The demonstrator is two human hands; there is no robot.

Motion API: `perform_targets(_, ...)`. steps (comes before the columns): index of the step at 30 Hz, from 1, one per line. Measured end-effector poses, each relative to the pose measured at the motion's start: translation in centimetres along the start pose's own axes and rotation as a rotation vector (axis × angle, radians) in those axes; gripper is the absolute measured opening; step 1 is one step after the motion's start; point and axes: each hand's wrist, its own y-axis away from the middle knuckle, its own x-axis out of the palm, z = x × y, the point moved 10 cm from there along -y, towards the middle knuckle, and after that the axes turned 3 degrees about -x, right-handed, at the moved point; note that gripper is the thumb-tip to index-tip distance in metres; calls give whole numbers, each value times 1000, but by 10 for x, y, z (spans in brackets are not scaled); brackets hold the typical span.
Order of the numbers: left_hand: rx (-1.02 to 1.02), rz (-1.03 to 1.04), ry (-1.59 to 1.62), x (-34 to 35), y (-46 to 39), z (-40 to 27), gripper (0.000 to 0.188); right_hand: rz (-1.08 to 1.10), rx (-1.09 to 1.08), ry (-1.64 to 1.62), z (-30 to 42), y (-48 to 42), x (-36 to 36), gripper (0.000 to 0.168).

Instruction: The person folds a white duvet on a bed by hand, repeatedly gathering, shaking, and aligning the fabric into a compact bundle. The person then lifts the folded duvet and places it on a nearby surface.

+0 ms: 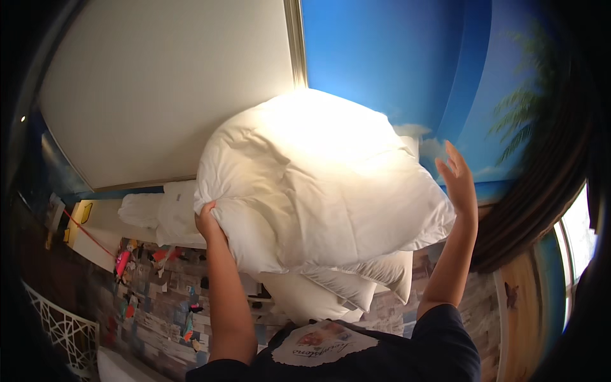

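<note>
A large white pillow or stuffed bedding piece is raised in front of me, its upper part glaring with light. My left hand grips its left edge, the fingers hidden behind the fabric. Off its right side, my right hand is lifted with the fingers apart and nothing held. Below the raised piece, several white pillows lie stacked close to my body, partly covered by it.
More folded white bedding rests on a low surface at left. Small colourful items are scattered over the wood-patterned floor. A white lattice panel stands lower left; a dark curtain hangs at right beside a blue painted wall.
</note>
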Motion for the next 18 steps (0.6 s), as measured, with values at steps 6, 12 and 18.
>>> perform_targets(6,-88,136,-200,21,-34,30,47,425,-217,404,30,89,174,60)
perform_targets(12,-396,284,-184,23,-48,68,48,396,-180,568,-45,71,251,62)
perform_targets(18,-484,390,-162,25,-62,106,56,510,-116,536,-72,57,272,65)
